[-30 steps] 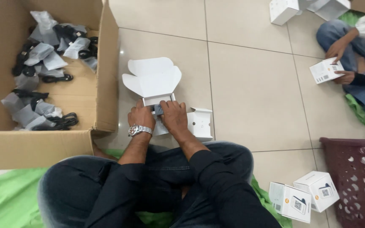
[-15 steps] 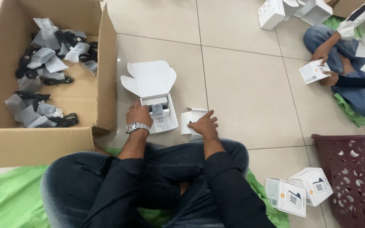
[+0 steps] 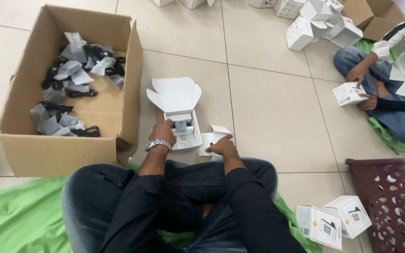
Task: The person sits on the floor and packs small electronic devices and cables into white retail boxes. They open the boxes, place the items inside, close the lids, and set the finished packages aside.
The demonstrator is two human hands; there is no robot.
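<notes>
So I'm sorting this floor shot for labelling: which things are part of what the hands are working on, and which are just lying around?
In hand:
left hand on the open white box
right hand on the small white insert

Lying about:
cardboard carton of bagged black cables
two closed white boxes
maroon basket
green sheet
another person's box

An improvised packing floor, this: people sit cross-legged on pale floor tiles (image 3: 268,107) and green sheeting (image 3: 19,215), a big cardboard carton (image 3: 66,150) of bagged black cables at one side, small white product boxes (image 3: 315,23) heaped about, a maroon plastic basket (image 3: 394,206) nearby.
</notes>
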